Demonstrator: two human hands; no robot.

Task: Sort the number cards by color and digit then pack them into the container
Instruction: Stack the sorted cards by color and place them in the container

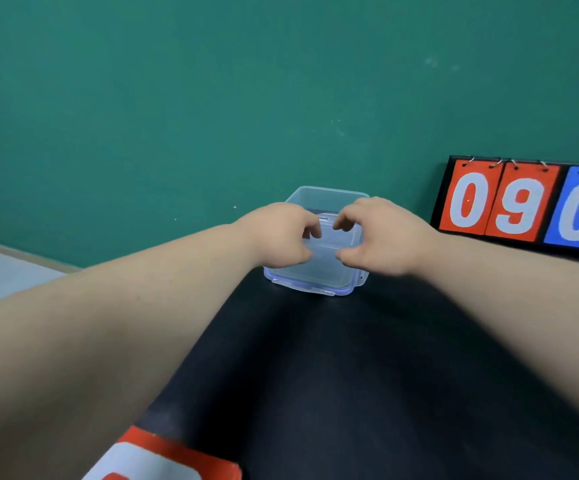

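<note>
At the far edge of the dark bench [350, 375], head view: the clear container [329, 195] sits against the green wall, and both your hands are on its top. Left hand [281, 237] and right hand [381, 233] each have fingers curled, thumb below and fingertips above, pinching the translucent lid [322, 268] near its middle. Whether the lid is seated or already lifted free cannot be told; the plastic is too clear and slightly blurred. No cards are visible inside. One red number card [163, 459] lies at the near edge, well apart from the container; the flip scoreboard [510, 202] to the right shows red 0, red 9, blue 0. Judgement: the step is opening the container, so packing has not begun. To do it well, check that the side latches are released first, since pulling at the centre of a latched lid will only flex it. Then shift your grip out toward opposite edges, lift evenly, and keep the base pressed to the bench so it does not slide into the wall. Set the lid beside the container, away from the cards.
</note>
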